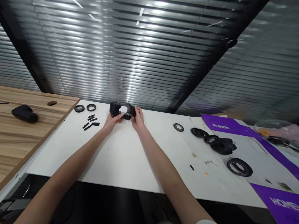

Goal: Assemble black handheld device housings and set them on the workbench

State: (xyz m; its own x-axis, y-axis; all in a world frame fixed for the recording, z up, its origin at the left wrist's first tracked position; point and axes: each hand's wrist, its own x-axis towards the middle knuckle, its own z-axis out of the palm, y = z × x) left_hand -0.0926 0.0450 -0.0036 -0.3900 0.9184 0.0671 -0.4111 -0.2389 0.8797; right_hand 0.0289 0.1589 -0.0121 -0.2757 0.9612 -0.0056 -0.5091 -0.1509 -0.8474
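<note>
Near the back edge of the white table, a black U-shaped plastic piece point(126, 116) with two raised ends is held between both hands. My left hand point(113, 120) is closed around its left lower side, with the thumb along the front. On the right raised end, my right hand point(138, 118) grips with bent fingers. What kind of part it is cannot be made out. To the left lie several small black strips point(87, 126), with a black ring point(91, 107) and a second black ring point(79, 108) behind them.
On the right of the white table point(121, 161) are a grey notched ring point(178, 127), a heap of black rings and pads point(221, 146), a larger black ring point(239, 167) and purple-white packaging point(233, 126). A wooden desk at left carries a black curved object point(24, 114). Blinds stand behind.
</note>
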